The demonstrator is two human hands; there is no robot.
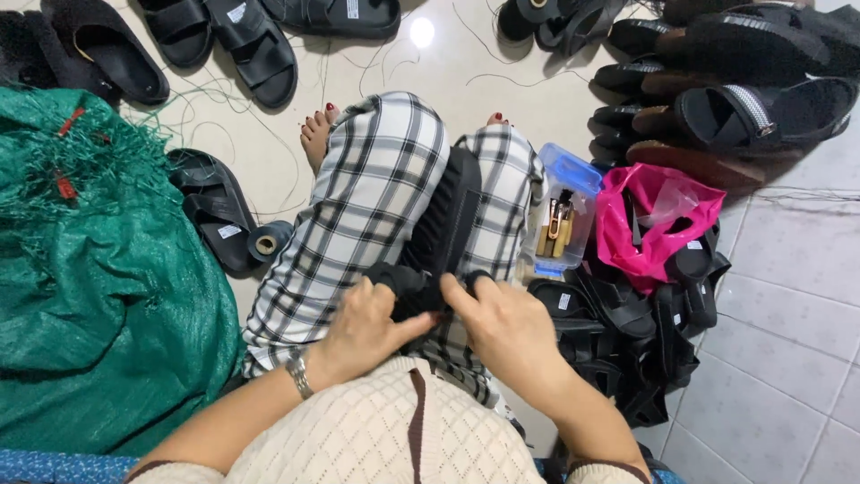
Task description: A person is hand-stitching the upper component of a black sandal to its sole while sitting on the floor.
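Both hands grip a black sandal amid sandal piles.

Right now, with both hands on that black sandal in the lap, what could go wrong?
1. The black sandal rests only between the knees; both hands, left hand and right hand, work its near end, so it could slip off.
2. Loose threads strewn on the tiled floor near the bare feet might snag toes.
3. The open clear plastic box beside the right knee could be knocked over.
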